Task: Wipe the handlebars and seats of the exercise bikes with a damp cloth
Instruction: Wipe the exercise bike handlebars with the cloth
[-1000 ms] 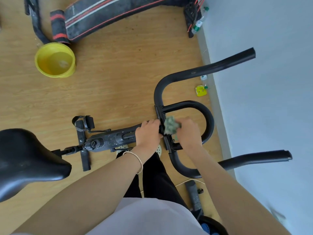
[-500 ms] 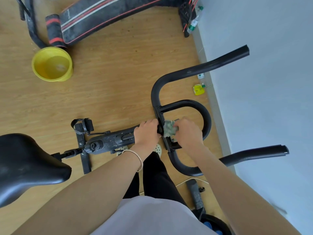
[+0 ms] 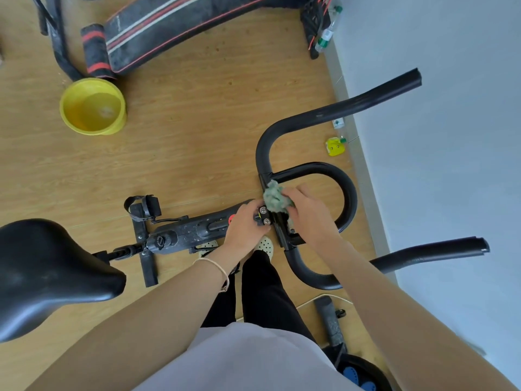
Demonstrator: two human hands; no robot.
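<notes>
Head camera: the right hand (image 3: 308, 214) clutches a crumpled grey-green cloth (image 3: 275, 197) against the centre bracket of the black tubular handlebars (image 3: 338, 108). It is just beside the left hand (image 3: 245, 228), which grips the black stem (image 3: 208, 230). The black padded seat (image 3: 48, 275) lies well apart, leftward.

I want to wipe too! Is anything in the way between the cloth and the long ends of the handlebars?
Nothing visible. The right hand holds the cloth on the middle of the handlebars, and both long bars run bare from there. The left hand grips the stem, off that path.
</notes>
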